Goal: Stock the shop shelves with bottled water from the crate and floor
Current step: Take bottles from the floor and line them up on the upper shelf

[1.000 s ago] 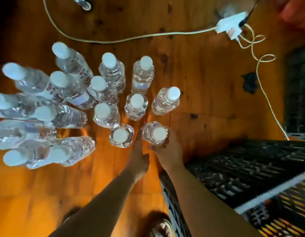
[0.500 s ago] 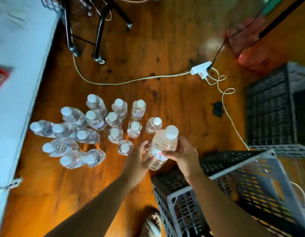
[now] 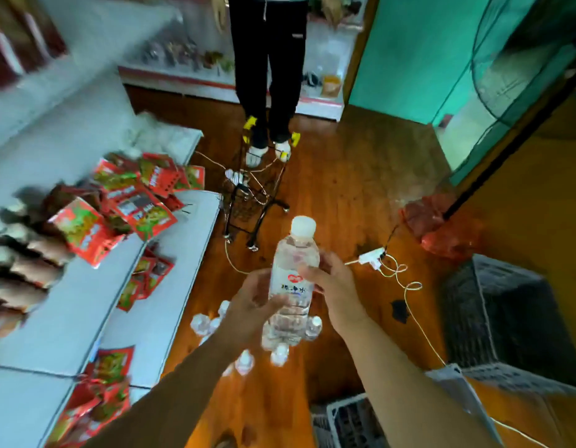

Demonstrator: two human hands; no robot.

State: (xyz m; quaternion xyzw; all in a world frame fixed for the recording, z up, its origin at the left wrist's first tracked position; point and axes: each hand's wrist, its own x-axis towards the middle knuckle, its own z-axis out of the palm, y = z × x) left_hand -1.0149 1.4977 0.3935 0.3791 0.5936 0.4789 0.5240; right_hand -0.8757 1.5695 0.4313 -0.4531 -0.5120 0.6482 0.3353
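I see one water bottle (image 3: 293,263) held upright in the air above the wooden floor (image 3: 345,189), white cap on top. The left hand (image 3: 248,302) is curled round its lower half, and the right hand (image 3: 338,289) grips its right side beside the label. More bottles (image 3: 201,323) stand on the floor just below the hands. The white shelves (image 3: 180,253) with red snack packets (image 3: 141,208) are at the left, and the crate (image 3: 351,418) is at bottom right.

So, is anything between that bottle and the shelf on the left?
Nothing visible. The left hand and right hand hold the bottle in open air beside the shelf; red packets cover only part of it.
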